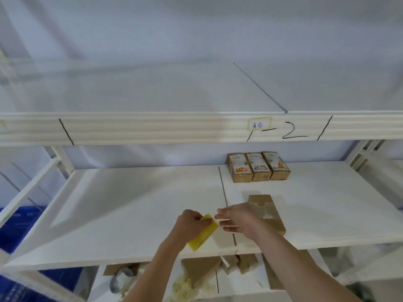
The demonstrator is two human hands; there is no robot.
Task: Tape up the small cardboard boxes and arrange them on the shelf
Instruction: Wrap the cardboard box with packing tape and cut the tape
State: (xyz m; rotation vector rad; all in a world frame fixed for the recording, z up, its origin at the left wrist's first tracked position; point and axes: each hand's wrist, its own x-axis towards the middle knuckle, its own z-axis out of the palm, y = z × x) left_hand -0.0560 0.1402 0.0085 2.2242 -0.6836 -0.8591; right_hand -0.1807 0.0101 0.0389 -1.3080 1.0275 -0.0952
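Observation:
My left hand (189,223) grips a yellow roll of tape (204,233) above the front of the white middle shelf (130,205). My right hand (237,219) is just to its right, fingers stretched out toward the roll, partly covering a small brown cardboard box (267,209) that lies on the shelf. Whether my right fingers pinch a strip of tape I cannot tell. Three taped small boxes (258,166) stand side by side at the back of the same shelf.
The upper shelf (152,92) carries nothing in view, and its front rail bears a yellow label (259,123) with black marks. On the lower shelf lie more brown boxes (200,271), a clear tape roll (121,280) and yellowish scraps. Blue crates (13,232) are at left.

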